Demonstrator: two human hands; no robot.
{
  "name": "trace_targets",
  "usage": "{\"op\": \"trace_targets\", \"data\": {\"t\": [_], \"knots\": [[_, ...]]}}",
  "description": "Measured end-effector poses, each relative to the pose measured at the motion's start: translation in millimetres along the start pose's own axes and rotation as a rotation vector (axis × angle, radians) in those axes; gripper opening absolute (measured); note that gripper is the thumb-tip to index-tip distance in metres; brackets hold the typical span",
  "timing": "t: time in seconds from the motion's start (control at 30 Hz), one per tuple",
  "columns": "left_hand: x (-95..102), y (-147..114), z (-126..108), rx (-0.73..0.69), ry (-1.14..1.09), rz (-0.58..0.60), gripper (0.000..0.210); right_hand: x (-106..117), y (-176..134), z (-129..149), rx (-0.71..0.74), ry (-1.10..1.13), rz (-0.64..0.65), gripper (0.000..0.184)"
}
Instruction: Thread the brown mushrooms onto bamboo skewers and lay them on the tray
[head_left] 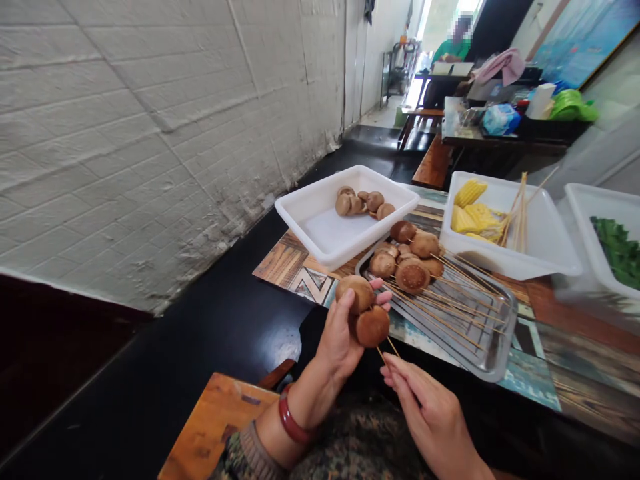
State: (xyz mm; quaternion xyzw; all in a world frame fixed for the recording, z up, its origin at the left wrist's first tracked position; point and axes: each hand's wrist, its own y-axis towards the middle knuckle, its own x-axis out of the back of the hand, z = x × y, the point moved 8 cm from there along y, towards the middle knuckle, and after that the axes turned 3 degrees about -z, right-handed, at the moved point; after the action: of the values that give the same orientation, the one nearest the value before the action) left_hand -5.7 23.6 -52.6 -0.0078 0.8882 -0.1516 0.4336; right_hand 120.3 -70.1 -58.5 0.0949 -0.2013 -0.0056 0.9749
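My left hand (pixel 336 343) is closed around two brown mushrooms, its thumb resting on the upper mushroom (pixel 354 295). The lower mushroom (pixel 373 327) sits just beneath it, beside my palm. From under the mushrooms come two thin bamboo skewers (pixel 393 347), whose tips inside the caps are hidden. My right hand (pixel 430 410) pinches the skewers' lower ends between thumb and fingers. Just beyond my hands, a metal tray (pixel 503 347) bears several skewered mushrooms (pixel 413 275), their sticks pointing right.
Behind the metal tray stands a white tub (pixel 310 227) with loose mushrooms (pixel 353 202). To the right, another white tub (pixel 545 257) holds corn (pixel 471 192) and bamboo sticks; a third (pixel 620 277) has leafy greens. A wooden stool (pixel 205 427) is lower left. A person in green (pixel 453 50) sits far back.
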Motion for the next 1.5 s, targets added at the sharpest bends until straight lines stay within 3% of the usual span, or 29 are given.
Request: {"op": "trace_targets", "data": {"t": [0.07, 0.17, 0.23, 0.33, 0.43, 0.57, 0.73, 1.03, 1.17, 1.37, 1.5], "knots": [[3.1, 6, -2, 0.046, -0.039, 0.0, 0.04, 17, 1, 4, 0.025, -0.029, -0.098, 0.025], [2.5, 12, -4, 0.089, -0.057, 0.02, 0.04, 34, 5, -4, -0.065, -0.013, -0.221, 0.022], [-2.5, 14, -1, 0.129, -0.047, 0.049, 0.041, 23, 8, -15, -0.2, 0.109, -0.144, 0.031], [-11.9, 17, 6, 0.176, -0.024, 0.074, 0.045, -16, 4, -23, -0.406, 0.423, 0.13, 0.046], [-16.9, 20, 10, 0.169, -0.02, 0.061, 0.053, -35, 0, -25, -0.524, 0.608, 0.194, 0.045], [-12.9, 18, 22, 0.202, 0.022, 0.043, 0.058, -28, 5, -34, -0.522, 0.667, 0.092, 0.039], [-6.3, 5, 43, 0.239, 0.219, 0.089, 0.039, -22, 10, -44, -0.522, 0.716, 0.011, 0.038], [-8.6, 6, 44, 0.049, 0.412, 0.003, 0.03, -22, 12, -46, -0.526, 0.642, 0.034, 0.041], [-6.7, 7, 42, 0.037, 0.421, -0.025, 0.028, -19, 14, -44, -0.512, 0.621, 0.076, 0.04], [-5.3, 3, 33, 0.039, 0.535, 0.062, 0.032, 17, 10, -38, -0.453, 0.516, 0.063, 0.039], [11.4, 2, 27, 0.072, 0.556, 0.006, 0.036, 51, 4, -46, -0.467, 0.512, 0.022, 0.046]]}}
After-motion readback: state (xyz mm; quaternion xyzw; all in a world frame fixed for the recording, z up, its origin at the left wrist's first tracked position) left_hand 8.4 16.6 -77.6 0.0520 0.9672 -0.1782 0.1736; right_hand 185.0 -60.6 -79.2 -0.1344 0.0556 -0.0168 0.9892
